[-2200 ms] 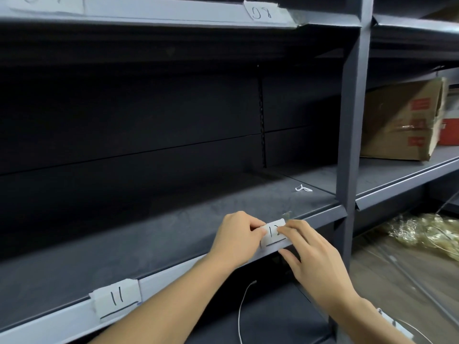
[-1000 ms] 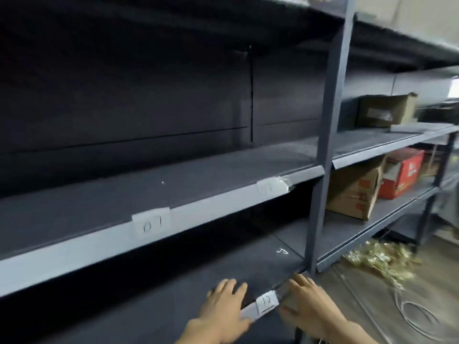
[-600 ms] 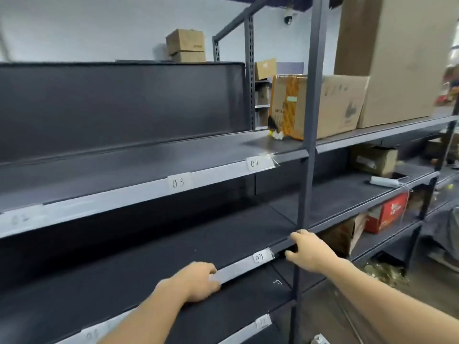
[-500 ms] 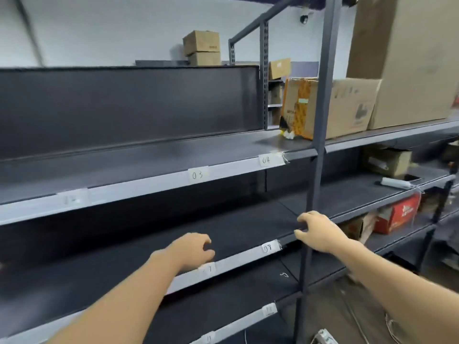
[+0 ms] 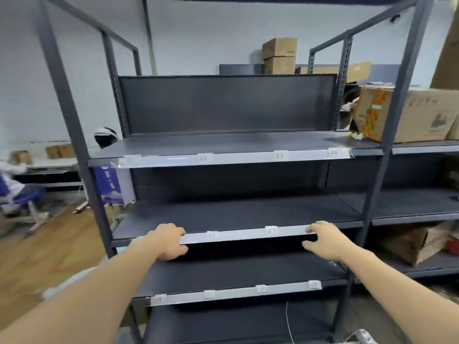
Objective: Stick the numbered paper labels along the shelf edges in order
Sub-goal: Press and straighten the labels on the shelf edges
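My left hand, at 7 o'clock in the view, wraps the left end of the middle shelf edge: fingers curled over the top, thumb underneath, nothing else in it. Along that strip towards 3 o'clock sit a blurred label and label 07; my right hand, at 5 o'clock, clamps the right end the same way, with no paper in it. The top row at 12 o'clock reads 02, 03, 04 after a smeared first slip; the bottom row at 6 o'clock carries 4 slips I cannot read.

The risk I see: both palms sit where end labels would go, so sliding or pulling off could lift a corner or crease a slip. Leaning on the edge could flex the strip and loosen tape. With numbers blurred, a sequence mistake could pass unnoticed.

Against 0.5 s ago, my left hand is further towards 9 o'clock, my right is off the upright post and on the strip, and the view is pulled back to show all 3 rows.
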